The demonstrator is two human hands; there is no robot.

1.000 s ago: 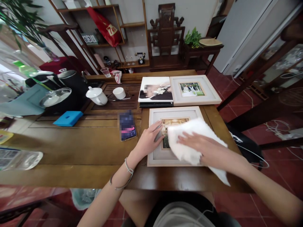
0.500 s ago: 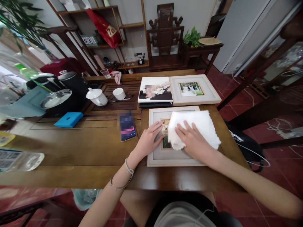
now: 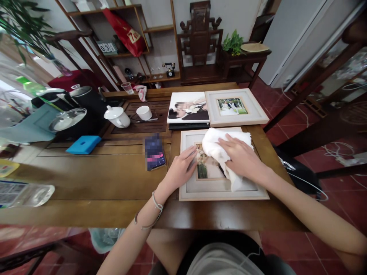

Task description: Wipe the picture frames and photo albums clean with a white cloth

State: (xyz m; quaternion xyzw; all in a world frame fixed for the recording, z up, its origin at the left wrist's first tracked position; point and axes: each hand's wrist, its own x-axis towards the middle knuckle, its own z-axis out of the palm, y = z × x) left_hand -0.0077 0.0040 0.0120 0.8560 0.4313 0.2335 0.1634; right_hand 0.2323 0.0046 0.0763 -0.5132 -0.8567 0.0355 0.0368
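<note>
A light wooden picture frame [image 3: 187, 193] lies flat on the table in front of me, with a photo in its middle partly showing. My left hand [image 3: 181, 169] rests on the frame's left side, fingers stretched out and holding nothing. On the right half of the frame my right hand [image 3: 243, 157] grips a bunched white cloth [image 3: 212, 140], which covers part of the photo and glass. Just behind lie a photo panel [image 3: 187, 108] on something dark and a second framed photo [image 3: 256, 112].
A phone [image 3: 155, 154] lies left of the frame, with a blue block [image 3: 83, 144] farther left. A lidded white cup [image 3: 117, 117] and a small white bowl [image 3: 144, 113] stand by the tea tray [image 3: 132, 128]. The wooden table [image 3: 114, 183] ends close to my lap.
The cloth has gone from spread flat to bunched under my right hand, which has shifted slightly right and up. More of the photo shows now. My left hand stays in place.
</note>
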